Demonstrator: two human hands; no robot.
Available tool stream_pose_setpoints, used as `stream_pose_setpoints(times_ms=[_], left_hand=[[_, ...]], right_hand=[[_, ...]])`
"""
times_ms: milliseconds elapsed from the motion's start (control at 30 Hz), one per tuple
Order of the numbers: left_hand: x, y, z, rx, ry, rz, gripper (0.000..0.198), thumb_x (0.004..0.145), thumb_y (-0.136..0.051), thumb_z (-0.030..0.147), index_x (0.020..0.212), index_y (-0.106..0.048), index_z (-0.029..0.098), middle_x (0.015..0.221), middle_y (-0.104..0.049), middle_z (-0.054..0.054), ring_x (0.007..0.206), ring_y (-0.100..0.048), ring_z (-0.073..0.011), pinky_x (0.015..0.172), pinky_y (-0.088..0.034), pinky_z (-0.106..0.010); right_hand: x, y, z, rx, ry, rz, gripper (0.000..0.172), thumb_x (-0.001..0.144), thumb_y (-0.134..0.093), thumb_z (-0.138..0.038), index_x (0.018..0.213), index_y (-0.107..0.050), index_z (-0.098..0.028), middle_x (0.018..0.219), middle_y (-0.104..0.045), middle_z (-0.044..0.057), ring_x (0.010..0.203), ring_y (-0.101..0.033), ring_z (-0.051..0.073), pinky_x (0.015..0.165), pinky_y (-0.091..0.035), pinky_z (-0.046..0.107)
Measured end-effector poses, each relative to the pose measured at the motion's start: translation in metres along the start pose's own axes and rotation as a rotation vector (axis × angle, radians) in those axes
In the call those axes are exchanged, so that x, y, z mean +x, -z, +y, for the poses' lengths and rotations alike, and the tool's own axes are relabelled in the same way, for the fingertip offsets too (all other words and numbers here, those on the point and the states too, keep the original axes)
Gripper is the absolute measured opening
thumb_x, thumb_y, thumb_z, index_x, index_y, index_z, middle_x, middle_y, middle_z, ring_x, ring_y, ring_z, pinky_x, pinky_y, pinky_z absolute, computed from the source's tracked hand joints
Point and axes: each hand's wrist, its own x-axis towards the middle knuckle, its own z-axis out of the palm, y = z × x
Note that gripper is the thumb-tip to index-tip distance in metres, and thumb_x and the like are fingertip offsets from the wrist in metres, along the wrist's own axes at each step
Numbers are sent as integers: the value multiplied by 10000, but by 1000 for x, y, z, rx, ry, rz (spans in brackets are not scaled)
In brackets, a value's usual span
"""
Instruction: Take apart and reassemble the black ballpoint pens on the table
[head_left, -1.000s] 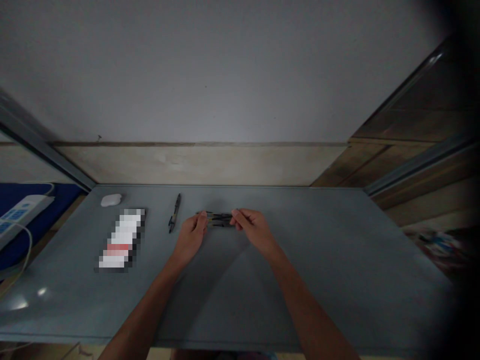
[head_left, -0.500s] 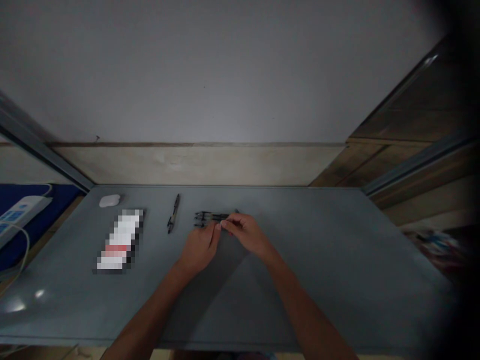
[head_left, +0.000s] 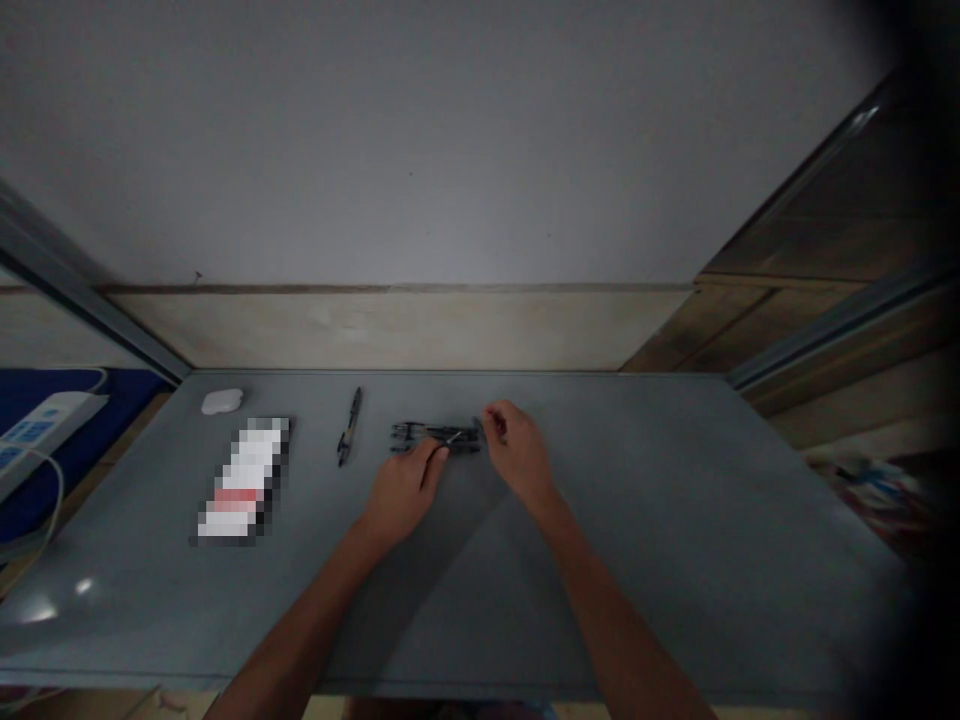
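Note:
A small bundle of dark pens (head_left: 433, 437) lies on the grey table (head_left: 637, 520), pointing left to right. My left hand (head_left: 405, 487) rests just in front of the bundle, its fingers curled and its fingertips touching the pens' middle. My right hand (head_left: 516, 450) sits at the bundle's right end with its fingers bent together near the pen tips; what it pinches, if anything, is too small to see. A single black pen (head_left: 349, 425) lies apart to the left.
A white earbud case (head_left: 222, 401) and a blurred-out flat item (head_left: 244, 478) lie at the table's left. A white power strip (head_left: 41, 425) with a cable sits on blue fabric beyond the left edge. A pale wall closes off the back.
Both hands held the bundle's ends a second ago. The pens now lie on the table; my left hand slid to their middle and my right hand moved to the right end.

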Motion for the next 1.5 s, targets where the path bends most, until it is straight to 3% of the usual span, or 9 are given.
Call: stream_pose_setpoints(times_ms=[100, 233, 500, 600, 800, 933, 1133, 1500], left_hand=[[1, 2, -1, -8, 6, 20, 327, 1006, -324, 378, 982, -587, 186, 784, -674, -52, 697, -655, -189, 623, -414, -264], [2, 5, -1, -39, -1, 53, 314, 1005, -336, 354, 941, -590, 179, 816, -681, -58, 731, -655, -186, 662, -425, -267], [3, 3, -3, -34, -17, 51, 317, 1000, -346, 355, 981, -608, 178, 893, -696, -70, 798, -663, -195, 722, -455, -284], [3, 3, -3, -23, -18, 44, 324, 1000, -345, 364, 968, -610, 180, 883, -697, -69, 781, -664, -190, 714, -457, -280], [3, 3, -3, -6, -11, 48, 334, 1000, -338, 373, 962, -610, 183, 863, -693, -63, 767, -662, -187, 697, -451, -276], [3, 4, -2, -15, -4, 42, 330, 999, -341, 368, 959, -611, 182, 857, -693, -63, 751, -658, -189, 691, -447, -282], [3, 3, -5, 23, -15, 41, 313, 996, -354, 363, 968, -611, 185, 856, -693, -63, 752, -663, -190, 670, -446, -272], [2, 3, -4, 75, -22, 45, 287, 999, -357, 347, 981, -595, 188, 879, -695, -67, 755, -668, -192, 651, -435, -268]], right_hand=[[3, -3, 16, -153, 4, -58, 149, 875, -516, -251, 955, -628, -193, 904, -646, 98, 904, -570, 250, 907, -391, 410], [1, -5, 27, -247, 22, -91, 160, 804, -575, -185, 950, -639, -196, 1007, -625, 109, 1026, -532, 275, 959, -374, 431], [1, -1, 21, -312, -44, 4, 53, 801, -552, -174, 794, -603, -189, 843, -620, 117, 865, -565, 278, 837, -421, 418], [4, 2, 16, -179, -125, 86, 70, 824, -538, -206, 846, -602, -192, 807, -634, 100, 795, -586, 253, 766, -436, 388], [7, 5, 0, 547, -185, 41, 226, 801, -641, -406, 898, -635, -202, 758, -627, 30, 675, -568, 169, 667, -449, 307], [5, 2, -10, 825, -238, 99, 290, 820, -627, -497, 823, -620, -207, 767, -616, 27, 648, -540, 143, 668, -458, 300], [-1, -4, -16, 868, -255, 8, 326, 821, -633, -527, 841, -638, -201, 623, -536, -17, 589, -514, 134, 618, -447, 285], [-2, -6, -16, 792, -230, 38, 305, 858, -595, -501, 862, -629, -198, 642, -551, -9, 597, -522, 136, 626, -438, 281]])
